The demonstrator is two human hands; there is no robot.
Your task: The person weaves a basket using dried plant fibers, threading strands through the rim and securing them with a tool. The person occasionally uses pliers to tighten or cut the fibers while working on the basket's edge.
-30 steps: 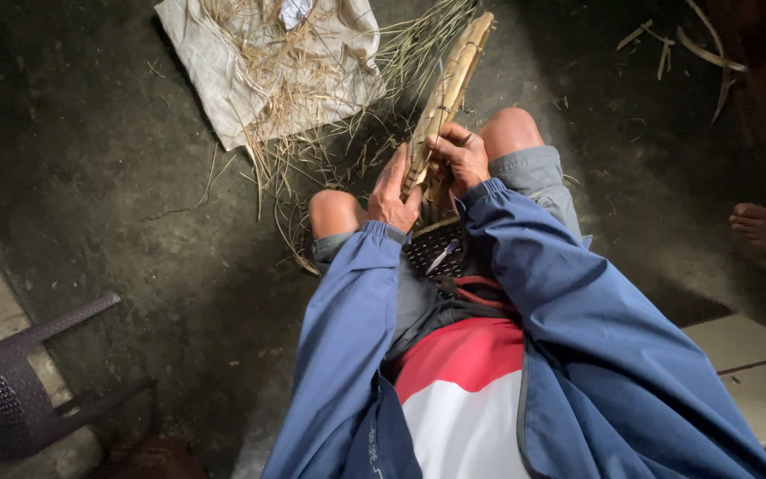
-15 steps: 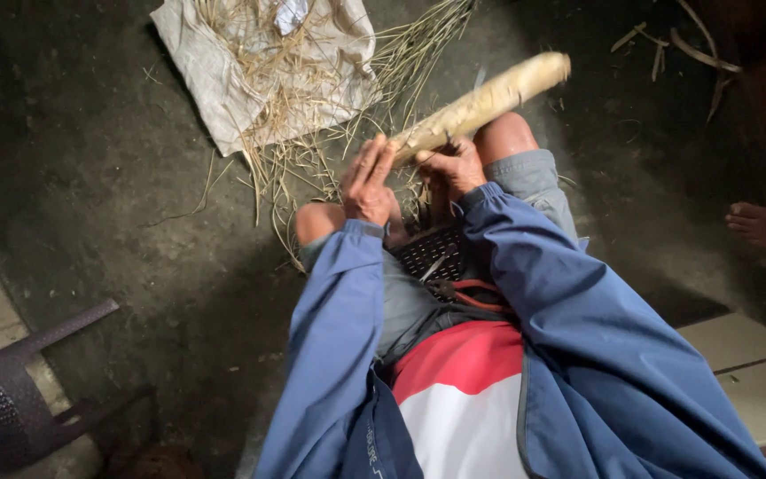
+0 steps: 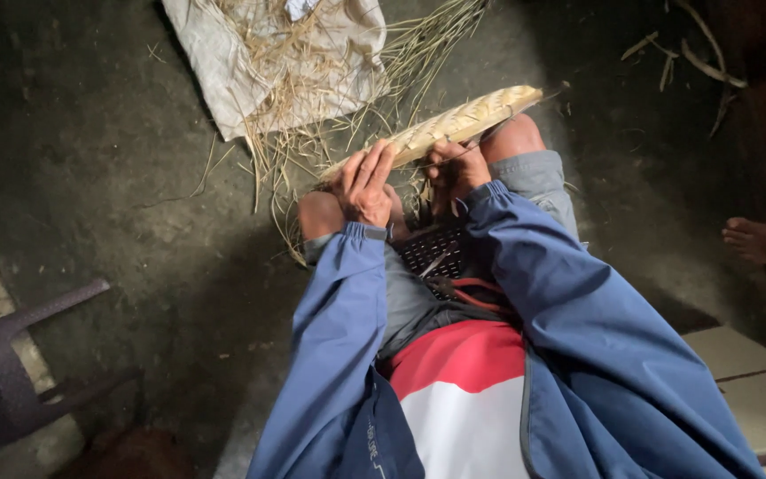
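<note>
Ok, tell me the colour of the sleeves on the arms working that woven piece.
Blue sleeves, clearest in the head view.
</note>
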